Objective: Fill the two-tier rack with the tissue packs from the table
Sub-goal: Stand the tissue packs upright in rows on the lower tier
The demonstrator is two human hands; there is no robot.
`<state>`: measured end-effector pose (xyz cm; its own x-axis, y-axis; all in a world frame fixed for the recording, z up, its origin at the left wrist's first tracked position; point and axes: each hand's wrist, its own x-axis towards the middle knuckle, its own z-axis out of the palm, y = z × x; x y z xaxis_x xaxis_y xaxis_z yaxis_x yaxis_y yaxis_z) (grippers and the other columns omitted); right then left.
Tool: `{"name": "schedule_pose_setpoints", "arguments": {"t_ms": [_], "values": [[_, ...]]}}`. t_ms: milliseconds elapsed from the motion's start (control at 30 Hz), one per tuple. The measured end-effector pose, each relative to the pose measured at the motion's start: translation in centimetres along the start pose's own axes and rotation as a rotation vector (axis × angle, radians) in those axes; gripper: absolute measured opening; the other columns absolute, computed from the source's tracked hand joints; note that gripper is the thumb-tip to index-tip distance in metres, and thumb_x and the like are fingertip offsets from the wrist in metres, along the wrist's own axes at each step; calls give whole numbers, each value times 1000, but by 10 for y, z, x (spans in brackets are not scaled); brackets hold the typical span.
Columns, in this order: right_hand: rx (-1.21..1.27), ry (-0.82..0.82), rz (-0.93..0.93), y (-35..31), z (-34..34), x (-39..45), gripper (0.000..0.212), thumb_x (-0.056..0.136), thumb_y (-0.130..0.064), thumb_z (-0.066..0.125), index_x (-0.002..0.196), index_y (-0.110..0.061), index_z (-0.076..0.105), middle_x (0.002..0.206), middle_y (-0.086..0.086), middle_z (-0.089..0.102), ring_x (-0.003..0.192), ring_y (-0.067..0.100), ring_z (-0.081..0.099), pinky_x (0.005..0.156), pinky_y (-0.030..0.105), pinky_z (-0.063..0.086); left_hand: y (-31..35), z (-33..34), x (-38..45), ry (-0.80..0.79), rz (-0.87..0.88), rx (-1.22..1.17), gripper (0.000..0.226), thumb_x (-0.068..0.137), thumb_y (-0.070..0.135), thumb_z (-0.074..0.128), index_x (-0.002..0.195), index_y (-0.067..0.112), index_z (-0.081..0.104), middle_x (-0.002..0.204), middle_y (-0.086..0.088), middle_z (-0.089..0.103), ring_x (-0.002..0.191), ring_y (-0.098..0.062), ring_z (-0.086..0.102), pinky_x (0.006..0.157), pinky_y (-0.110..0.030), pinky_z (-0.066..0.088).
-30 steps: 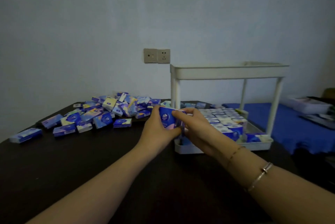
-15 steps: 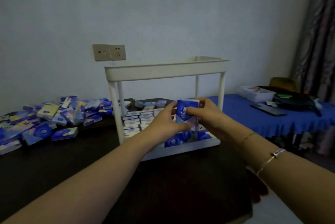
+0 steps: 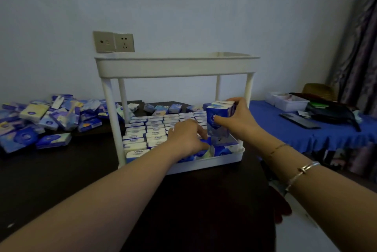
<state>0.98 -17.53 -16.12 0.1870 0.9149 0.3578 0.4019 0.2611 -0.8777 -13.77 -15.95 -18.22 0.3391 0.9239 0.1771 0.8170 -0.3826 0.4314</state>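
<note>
The rack's (image 3: 177, 64) lower tier is nearly packed with standing tissue packs (image 3: 155, 129); its upper tier looks empty, and a pile (image 3: 40, 121) waits on the tabletop (image 3: 183, 200) at 9 o'clock. The right hand (image 3: 236, 121) grips a small stack (image 3: 219, 123) above the tier's 3 o'clock corner, now lower than 0.5 s ago; the left hand (image 3: 185, 137) has let go and presses packs aside.
</note>
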Motion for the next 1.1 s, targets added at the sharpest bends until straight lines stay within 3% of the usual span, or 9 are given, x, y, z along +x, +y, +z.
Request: {"name": "schedule_pose_setpoints", "arguments": {"t_ms": [133,300,400,533,700,800,900,1000,1100], "values": [[20,18,-49,-1,0,2,64,74,0,73,124,-9,34,112,1,47,102,12,50,60,11,47,9,9,5,-43,-27,109,34,76,42,73,109,40,66,160,5,8,146,-31,1,114,-60,5],[43,22,-88,2,-3,0,67,72,1,75,123,-12,33,113,0,47,103,11,51,61,8,48,14,28,10,-24,9,224,26,78,47,68,103,39,69,160,8,-4,145,-33,-13,108,-65,-11],[28,20,-106,4,-7,-2,70,72,1,74,126,-11,33,114,-2,46,103,8,49,61,7,48,16,35,9,28,34,273,25,80,46,65,102,36,69,160,8,3,145,-32,-10,108,-64,-11],[40,-7,-122,4,-10,-5,66,73,5,72,123,-12,32,106,-6,46,94,5,51,62,4,48,14,21,8,105,-44,39,16,75,39,68,88,30,67,150,9,28,143,-27,5,111,-61,-6],[117,-18,-100,0,-9,-7,56,76,10,64,113,-13,30,93,-9,45,81,0,51,56,3,46,4,-12,5,138,-75,35,22,72,45,70,77,32,53,116,5,53,125,-23,37,110,-54,22],[88,-35,-105,2,-7,-8,54,75,10,66,110,-12,30,91,-8,46,82,2,52,57,4,47,3,-19,1,88,-9,-4,19,79,40,64,87,28,51,90,10,53,100,-18,49,106,-53,29],[25,-84,-108,4,-2,-7,54,74,11,66,109,-10,32,90,-6,49,80,2,53,57,5,47,10,-11,-6,10,112,184,11,89,28,51,99,23,50,105,1,57,108,-23,49,111,-59,16],[-37,-112,-99,9,3,-6,49,75,8,67,107,-7,32,87,-5,50,80,3,54,59,8,48,14,0,-13,-20,194,425,23,94,22,47,116,18,49,125,-6,54,124,-25,42,114,-60,6],[-35,-112,-55,16,2,-6,48,77,8,66,107,-9,34,87,-7,50,77,3,54,56,8,47,9,1,-12,73,183,338,17,95,22,47,112,20,52,118,-4,58,118,-25,49,114,-54,8]]}}
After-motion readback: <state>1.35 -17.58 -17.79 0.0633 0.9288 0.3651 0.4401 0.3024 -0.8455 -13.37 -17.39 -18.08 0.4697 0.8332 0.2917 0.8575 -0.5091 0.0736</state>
